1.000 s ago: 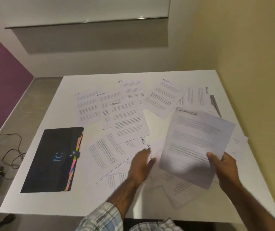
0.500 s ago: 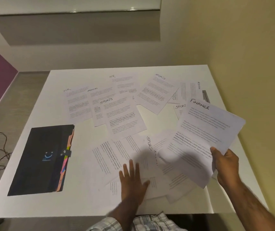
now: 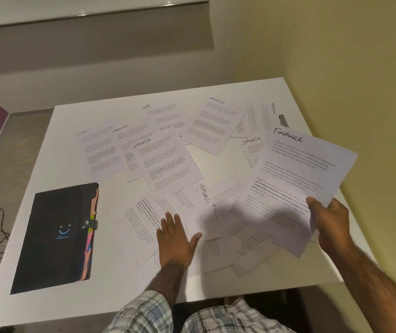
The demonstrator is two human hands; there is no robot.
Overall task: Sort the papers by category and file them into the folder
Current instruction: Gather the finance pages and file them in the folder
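Lying shut at left on the surface (image 3: 110, 272), the folder (image 3: 55, 236) is untouched. The left hand (image 3: 175, 241) has been laid flat on the near papers (image 3: 141, 224), fingers apart. The FINANCE sheet (image 3: 295, 183) has been swung right, clamped by the fingers of the right hand (image 3: 329, 222); sorting is judged just begun.

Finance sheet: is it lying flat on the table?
No, the right hand grips the Finance sheet at its near edge, raised above the other papers.
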